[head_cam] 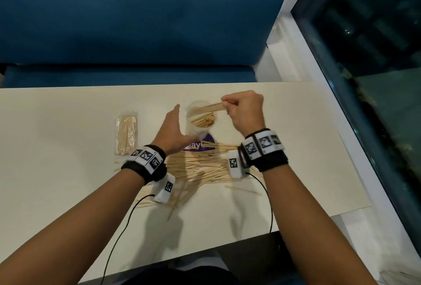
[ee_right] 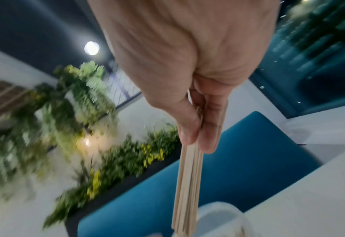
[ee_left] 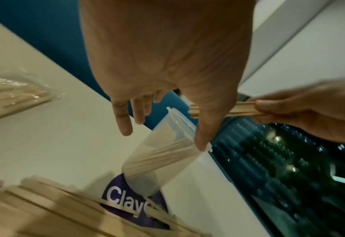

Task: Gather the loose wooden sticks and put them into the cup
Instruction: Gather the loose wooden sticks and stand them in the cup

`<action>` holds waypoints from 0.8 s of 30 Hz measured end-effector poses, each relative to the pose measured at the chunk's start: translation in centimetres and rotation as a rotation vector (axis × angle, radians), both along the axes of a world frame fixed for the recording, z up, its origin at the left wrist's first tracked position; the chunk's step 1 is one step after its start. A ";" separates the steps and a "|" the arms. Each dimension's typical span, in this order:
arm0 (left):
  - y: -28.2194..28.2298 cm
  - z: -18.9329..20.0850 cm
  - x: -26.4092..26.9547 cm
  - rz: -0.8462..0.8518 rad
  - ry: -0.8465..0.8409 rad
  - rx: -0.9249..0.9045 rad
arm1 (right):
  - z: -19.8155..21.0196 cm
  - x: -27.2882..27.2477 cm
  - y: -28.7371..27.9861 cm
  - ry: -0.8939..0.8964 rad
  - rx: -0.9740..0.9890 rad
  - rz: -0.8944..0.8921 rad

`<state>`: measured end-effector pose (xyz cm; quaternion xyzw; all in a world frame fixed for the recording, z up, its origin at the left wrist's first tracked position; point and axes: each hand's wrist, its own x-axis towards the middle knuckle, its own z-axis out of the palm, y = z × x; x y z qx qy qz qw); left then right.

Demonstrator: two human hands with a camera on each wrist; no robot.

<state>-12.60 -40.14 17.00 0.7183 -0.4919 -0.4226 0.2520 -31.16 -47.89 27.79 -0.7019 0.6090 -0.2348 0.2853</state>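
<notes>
1. Your right hand (head_cam: pixel 245 111) pinched a bundle of flat pale wooden sticks (head_cam: pixel 208 106) over the translucent plastic cup (head_cam: pixel 200 117).
2. Your left hand (head_cam: pixel 174 132), fingers straight, lay just beside the cup.
3. Loose wooden sticks (head_cam: pixel 198 167) covered the cream desk (head_cam: pixel 57 148) below your wrists.
</notes>
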 end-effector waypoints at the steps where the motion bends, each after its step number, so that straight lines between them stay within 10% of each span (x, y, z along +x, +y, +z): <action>1: -0.3 -0.2 -0.3 -0.031 -0.016 -0.051 | -1.1 1.0 -0.2 0.070 0.024 0.028; 10: -0.7 -1.9 -0.9 -0.029 -0.055 -0.194 | -6.5 4.4 1.3 0.711 -0.125 0.584; 24: -0.8 -2.2 -0.8 -0.028 -0.034 -0.197 | -7.2 3.6 -0.1 0.583 -0.205 0.404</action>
